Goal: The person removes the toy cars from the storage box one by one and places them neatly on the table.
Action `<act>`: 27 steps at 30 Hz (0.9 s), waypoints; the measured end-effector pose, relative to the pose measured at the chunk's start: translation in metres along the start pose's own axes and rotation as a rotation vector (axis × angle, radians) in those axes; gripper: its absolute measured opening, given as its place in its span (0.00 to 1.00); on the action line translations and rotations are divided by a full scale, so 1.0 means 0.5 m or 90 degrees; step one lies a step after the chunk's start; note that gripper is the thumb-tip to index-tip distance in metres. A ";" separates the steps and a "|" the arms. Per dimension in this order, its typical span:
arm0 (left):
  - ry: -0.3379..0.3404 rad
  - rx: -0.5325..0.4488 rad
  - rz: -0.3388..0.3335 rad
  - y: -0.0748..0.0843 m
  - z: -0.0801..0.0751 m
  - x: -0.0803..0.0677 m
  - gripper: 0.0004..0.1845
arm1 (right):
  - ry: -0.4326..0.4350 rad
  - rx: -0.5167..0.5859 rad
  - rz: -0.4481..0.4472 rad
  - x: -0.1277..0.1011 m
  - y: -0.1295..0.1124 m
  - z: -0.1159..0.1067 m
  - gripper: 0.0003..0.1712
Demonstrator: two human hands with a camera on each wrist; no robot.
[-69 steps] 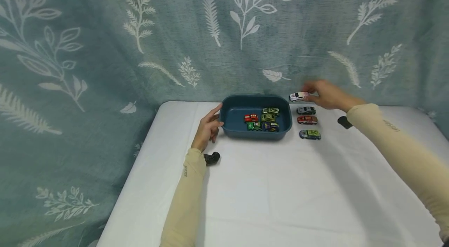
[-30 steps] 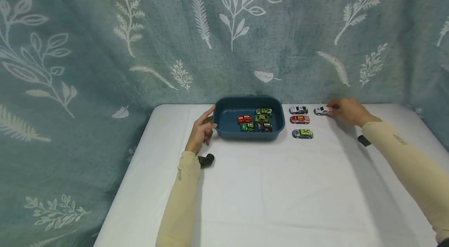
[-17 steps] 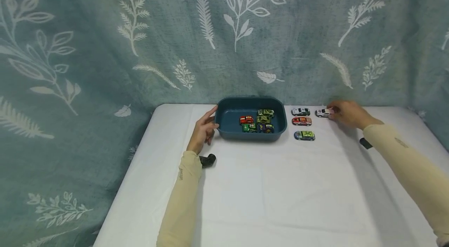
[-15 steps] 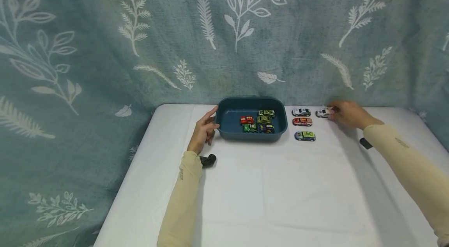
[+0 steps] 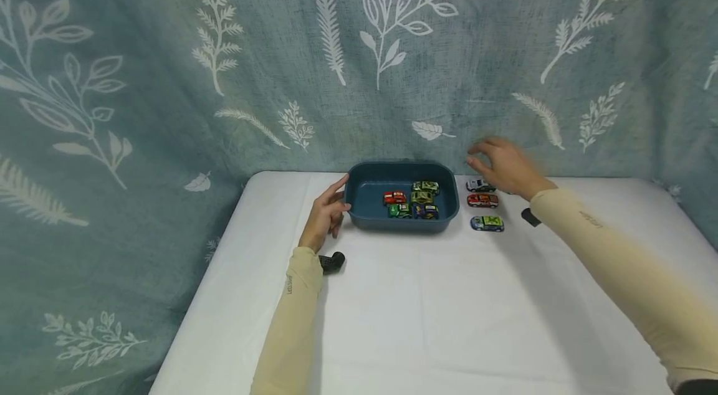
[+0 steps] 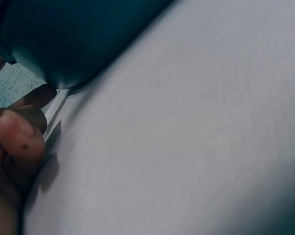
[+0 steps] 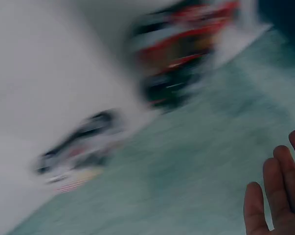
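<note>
My left hand (image 5: 324, 215) rests against the left end of a blue plastic bin (image 5: 404, 224), its index finger and thumb touching the bin. In the left wrist view, other fingers (image 6: 22, 134) bend loosely below the bin. Inside lie several toy cars: red (image 5: 394, 197), green (image 5: 399, 210), dark purple (image 5: 425, 212) and camouflage-patterned (image 5: 422, 197). My right hand (image 5: 507, 167) hovers over a silver toy car (image 5: 478, 185), fingers extended and holding nothing. A white toy car (image 7: 81, 147), blurred in the right wrist view, is hidden behind that hand in the head view.
Right of the bin, a red-orange toy car (image 5: 482, 200) and a green-and-blue toy car (image 5: 487, 223) stand in a column below the silver one. All rests on a white-covered table (image 5: 392, 308). A patterned curtain (image 5: 252, 58) hangs along the back edge.
The right hand brought the white toy car rightward from beside the bin, set it down right of the silver car, released it and moved back left. The left hand stayed at the bin.
</note>
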State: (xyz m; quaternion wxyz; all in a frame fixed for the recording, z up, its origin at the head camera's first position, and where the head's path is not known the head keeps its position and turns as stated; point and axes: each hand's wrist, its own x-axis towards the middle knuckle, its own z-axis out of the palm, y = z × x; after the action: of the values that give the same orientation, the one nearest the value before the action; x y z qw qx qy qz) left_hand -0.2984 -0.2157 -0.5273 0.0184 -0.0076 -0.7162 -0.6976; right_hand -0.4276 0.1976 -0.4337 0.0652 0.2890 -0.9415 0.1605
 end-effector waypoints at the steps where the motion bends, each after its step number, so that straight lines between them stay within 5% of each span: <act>1: -0.003 -0.002 0.001 0.000 -0.002 0.001 0.39 | -0.002 0.008 -0.008 0.017 -0.018 0.001 0.24; 14: -0.009 -0.018 0.007 -0.007 -0.001 0.006 0.39 | -0.143 0.095 -0.126 0.163 -0.214 0.019 0.16; 27: -0.009 -0.003 0.007 -0.008 -0.007 0.002 0.39 | -0.267 0.135 -0.152 0.186 -0.243 0.096 0.17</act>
State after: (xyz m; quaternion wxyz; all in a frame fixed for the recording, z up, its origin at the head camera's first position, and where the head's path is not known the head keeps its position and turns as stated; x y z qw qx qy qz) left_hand -0.2997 -0.2191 -0.5312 0.0170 -0.0169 -0.7144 -0.6993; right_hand -0.4372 0.0378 -0.4267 -0.1433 0.4300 -0.8718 0.1860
